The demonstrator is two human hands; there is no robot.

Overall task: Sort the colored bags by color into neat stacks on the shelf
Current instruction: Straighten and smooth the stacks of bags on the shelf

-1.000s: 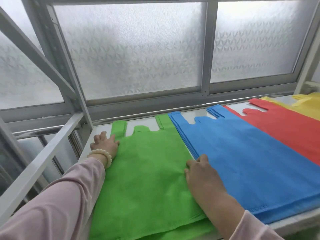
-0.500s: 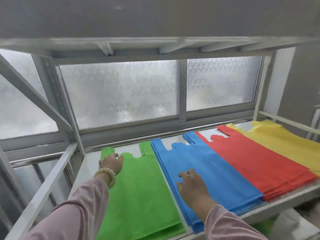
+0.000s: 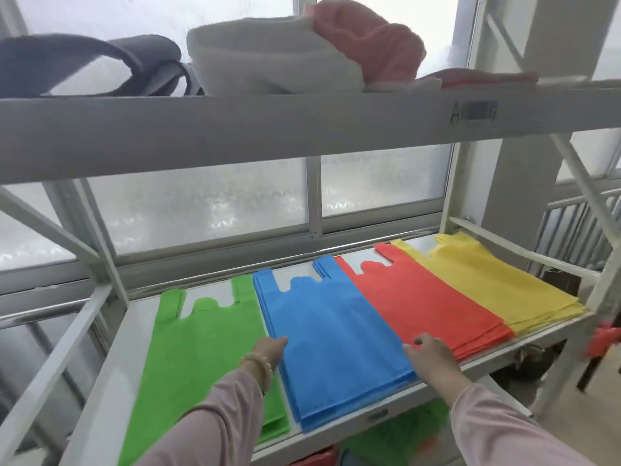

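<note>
Frosted window [image 3: 201,203] behind a white metal shelf [image 3: 141,317]. Contents, left to right: green stack [image 3: 201,348], blue stack [image 3: 336,331], red stack [image 3: 420,297], yellow stack [image 3: 497,280], all lying flat with handles at the far side.

Left hand [image 3: 267,351]: fingers straight, touching the blue stack's left edge; half a second ago it lay at the far left of the green stack.

Right hand [image 3: 431,359]: fingers relaxed, grasping nothing, at the blue stack's near right edge beside the red; previously on the blue stack's left part.

Upper shelf [image 3: 268,122], newly in view: dark bag [image 3: 84,62], white cloth [image 3: 262,62], pink cloth [image 3: 369,42].
</note>
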